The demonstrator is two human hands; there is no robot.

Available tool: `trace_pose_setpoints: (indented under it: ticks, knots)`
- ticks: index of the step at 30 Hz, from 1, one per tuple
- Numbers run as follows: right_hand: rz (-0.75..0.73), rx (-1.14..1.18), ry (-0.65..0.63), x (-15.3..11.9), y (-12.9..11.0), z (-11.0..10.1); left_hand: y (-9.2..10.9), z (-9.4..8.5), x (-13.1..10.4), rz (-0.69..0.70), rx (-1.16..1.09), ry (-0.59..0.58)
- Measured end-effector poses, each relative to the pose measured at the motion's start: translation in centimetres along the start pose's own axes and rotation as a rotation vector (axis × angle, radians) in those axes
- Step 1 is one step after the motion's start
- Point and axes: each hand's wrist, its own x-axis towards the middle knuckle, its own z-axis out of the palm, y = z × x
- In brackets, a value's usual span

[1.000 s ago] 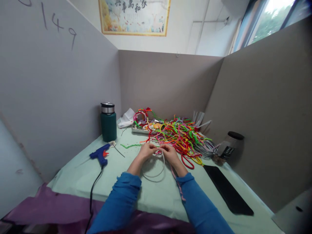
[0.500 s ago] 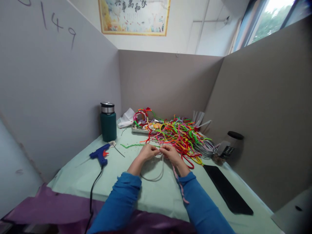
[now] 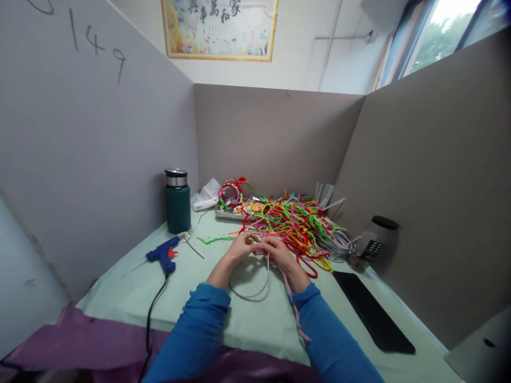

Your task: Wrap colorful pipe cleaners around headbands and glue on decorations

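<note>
Two-handed, works low over a pale green cloth (image 3: 263, 330), with left hand (image 3: 244, 247) and right hand (image 3: 277, 251) together at the fingertips, the right pinched on a thin grey hoop (image 3: 252, 299) curving toward the body, the left curled in close, its exact grip too small to tell. Has a pink fuzzy strand (image 3: 296, 314) trailing from beneath the right hand along the right sleeve (image 3: 335, 332). Faces a bright heap of fuzzy stems (image 3: 303, 218) just beyond, near a metal tray (image 3: 231, 216), with a blue glue gun (image 3: 163, 254) off to the left.
</note>
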Motion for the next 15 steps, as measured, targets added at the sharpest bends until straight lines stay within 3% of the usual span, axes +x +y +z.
trace_pose_setpoints:
  ticks: [7, 15]
  knots:
    - [0.069, 0.071, -0.08, 0.26, 0.58, -0.06, 0.15, 0.26, -0.02, 0.021, -0.191, -0.037]
    - [0.031, 0.06, -0.038, 0.11, 0.47, 0.3, -0.02, 0.23, 0.07, -0.013, -0.138, 0.034]
